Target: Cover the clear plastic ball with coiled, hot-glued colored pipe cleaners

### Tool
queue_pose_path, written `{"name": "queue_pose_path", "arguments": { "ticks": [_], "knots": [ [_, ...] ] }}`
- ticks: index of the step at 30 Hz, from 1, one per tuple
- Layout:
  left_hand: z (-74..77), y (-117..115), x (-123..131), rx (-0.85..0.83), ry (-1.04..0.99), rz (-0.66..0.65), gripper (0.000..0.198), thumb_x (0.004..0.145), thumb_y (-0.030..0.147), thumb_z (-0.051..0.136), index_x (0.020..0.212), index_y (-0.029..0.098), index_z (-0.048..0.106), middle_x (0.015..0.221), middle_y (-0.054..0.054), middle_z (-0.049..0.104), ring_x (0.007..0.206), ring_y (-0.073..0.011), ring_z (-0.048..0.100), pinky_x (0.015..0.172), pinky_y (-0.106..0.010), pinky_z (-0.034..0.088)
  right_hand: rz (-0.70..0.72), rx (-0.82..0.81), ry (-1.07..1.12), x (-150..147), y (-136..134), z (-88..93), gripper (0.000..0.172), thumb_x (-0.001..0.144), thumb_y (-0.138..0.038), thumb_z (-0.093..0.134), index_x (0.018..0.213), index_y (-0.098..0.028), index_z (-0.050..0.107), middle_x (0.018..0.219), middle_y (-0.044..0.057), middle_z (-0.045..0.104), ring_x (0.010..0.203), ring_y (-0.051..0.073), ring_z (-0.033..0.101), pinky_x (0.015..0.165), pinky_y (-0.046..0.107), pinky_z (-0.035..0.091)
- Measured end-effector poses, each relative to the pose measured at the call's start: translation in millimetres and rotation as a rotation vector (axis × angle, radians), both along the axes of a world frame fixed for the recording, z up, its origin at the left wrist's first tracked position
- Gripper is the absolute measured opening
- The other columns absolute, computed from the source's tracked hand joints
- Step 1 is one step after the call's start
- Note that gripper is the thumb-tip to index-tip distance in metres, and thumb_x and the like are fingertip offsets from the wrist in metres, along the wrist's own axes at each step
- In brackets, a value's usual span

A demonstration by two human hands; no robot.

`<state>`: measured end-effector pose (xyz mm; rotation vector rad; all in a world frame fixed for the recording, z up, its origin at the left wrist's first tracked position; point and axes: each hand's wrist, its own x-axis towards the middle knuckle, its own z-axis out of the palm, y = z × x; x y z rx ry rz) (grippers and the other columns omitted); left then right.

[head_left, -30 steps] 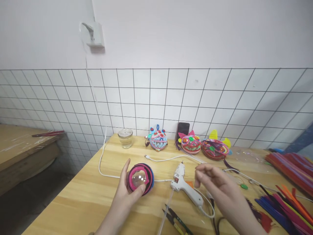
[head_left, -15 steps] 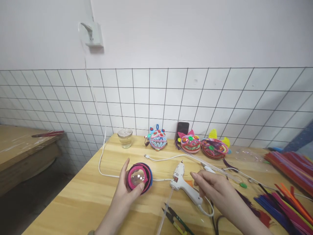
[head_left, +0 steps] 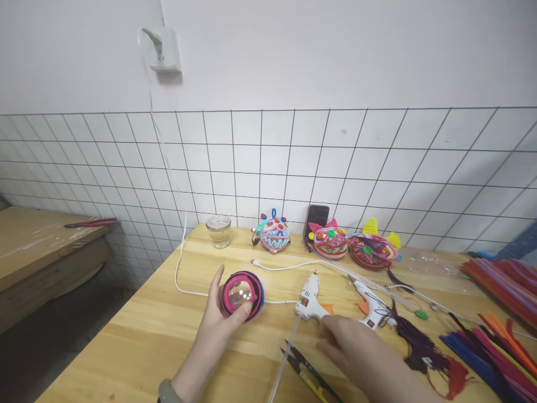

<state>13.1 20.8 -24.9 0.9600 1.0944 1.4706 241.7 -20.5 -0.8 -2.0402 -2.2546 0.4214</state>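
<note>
My left hand (head_left: 222, 322) is closed round a clear plastic ball (head_left: 241, 291) wrapped in rings of pink, dark and blue fuzzy pipe cleaner, thumb across its front. A white hot glue gun (head_left: 310, 296) lies on the table, nozzle pointing away and a clear glue stick (head_left: 284, 358) trailing from its back. Over the gun's handle is my right hand (head_left: 348, 347), blurred, fingers bent; whether they grip it I cannot tell. Thread snips (head_left: 308, 372) lie just left of that hand.
At the back stand a glass jar (head_left: 218, 232), three decorated balls, one a blue monster face (head_left: 274, 234), and a phone (head_left: 318, 215). A second glue gun (head_left: 371, 305), purple tassels (head_left: 413, 336) and pipe cleaners (head_left: 486, 358) lie right. White cables (head_left: 285, 268) cross the wooden table (head_left: 138, 341).
My right hand has moved down and slightly left onto the glue gun's handle, uncovering the second gun. My left hand still holds the ball. The view has shifted slightly.
</note>
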Motion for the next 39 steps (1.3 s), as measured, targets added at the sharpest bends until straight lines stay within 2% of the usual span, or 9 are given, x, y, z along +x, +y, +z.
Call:
{"name": "queue_pose_path", "arguments": {
  "ticks": [4,9,12,19,22,28,33,37,39],
  "knots": [
    [-0.9,1,-1,-0.017,0.013,0.014,0.099,0.057,0.036,0.078,0.141,0.023,0.026,0.103,-0.008,0.067,0.098,-0.0256,0.063,0.091,-0.038,0.046,0.018,-0.030,-0.044,-10,-7,-9.1,0.016,0.069,-0.015,0.055,0.078,-0.022,0.065,0.079,0.005,0.073,0.073,0.025,0.066,0.057,0.028,0.039],
    [-0.9,1,-2,-0.019,0.004,-0.005,0.100,0.059,0.036,0.078,0.141,0.023,0.023,0.107,-0.008,0.064,0.101,-0.0258,0.062,0.095,-0.040,0.043,-0.046,0.046,-0.155,2,4,-8.3,0.021,0.080,-0.015,0.046,0.090,-0.015,0.065,0.089,0.015,0.071,0.085,0.031,0.065,0.068,0.036,0.044],
    [-1.5,0,0,-0.018,0.004,-0.008,0.099,0.058,0.037,0.078,0.141,0.022,0.025,0.108,-0.010,0.064,0.102,-0.0273,0.061,0.095,-0.041,0.043,-0.094,0.111,-0.207,9,14,-13.8,0.027,0.081,-0.013,0.046,0.101,-0.011,0.063,0.096,0.018,0.069,0.094,0.032,0.061,0.077,0.038,0.043],
    [-4.8,-4,1,0.043,-0.059,-0.137,0.106,0.056,0.033,0.081,0.142,0.021,0.020,0.110,-0.011,0.062,0.106,-0.0285,0.059,0.094,-0.039,0.045,-0.179,0.162,-0.249,6,24,-42.3,0.051,0.076,-0.002,0.041,0.126,-0.001,0.050,0.095,0.022,0.068,0.089,0.034,0.064,0.072,0.038,0.044],
    [-5.1,-6,2,0.072,-0.078,-0.177,0.107,0.053,0.032,0.082,0.141,0.023,0.022,0.115,-0.011,0.059,0.105,-0.0287,0.060,0.091,-0.039,0.047,-0.179,0.171,-0.201,7,25,-47.9,0.055,0.071,-0.001,0.043,0.126,0.000,0.049,0.094,0.022,0.067,0.091,0.034,0.063,0.072,0.037,0.044],
    [-4.0,-11,8,0.121,-0.070,-0.177,0.108,0.050,0.034,0.083,0.139,0.025,0.023,0.114,-0.011,0.055,0.107,-0.0296,0.057,0.091,-0.041,0.046,-0.216,0.224,-0.070,21,32,-51.4,0.048,0.071,0.003,0.038,0.115,-0.004,0.055,0.090,0.022,0.066,0.083,0.033,0.065,0.070,0.039,0.044],
    [-4.6,-11,7,0.124,-0.065,-0.146,0.104,0.053,0.033,0.082,0.139,0.025,0.024,0.116,-0.011,0.055,0.107,-0.0292,0.058,0.092,-0.041,0.046,-0.215,0.336,0.138,42,42,-41.9,0.035,0.081,-0.021,0.043,0.113,-0.012,0.052,0.100,0.018,0.066,0.093,0.033,0.062,0.079,0.044,0.043],
    [-4.6,-8,4,0.158,-0.068,-0.125,0.103,0.056,0.033,0.080,0.140,0.022,0.021,0.114,-0.011,0.058,0.107,-0.0287,0.058,0.096,-0.041,0.043,-0.185,0.438,0.364,51,46,-33.4,0.040,0.081,-0.034,0.042,0.117,-0.016,0.047,0.119,0.015,0.058,0.108,0.029,0.055,0.090,0.040,0.040],
    [-4.3,-6,2,0.150,-0.061,-0.140,0.105,0.057,0.032,0.080,0.141,0.022,0.019,0.114,-0.011,0.059,0.107,-0.0283,0.058,0.095,-0.039,0.044,-0.176,0.458,0.484,52,46,-31.4,0.044,0.081,-0.039,0.043,0.118,-0.017,0.047,0.123,0.014,0.056,0.112,0.028,0.051,0.094,0.038,0.038]
  ]
}}
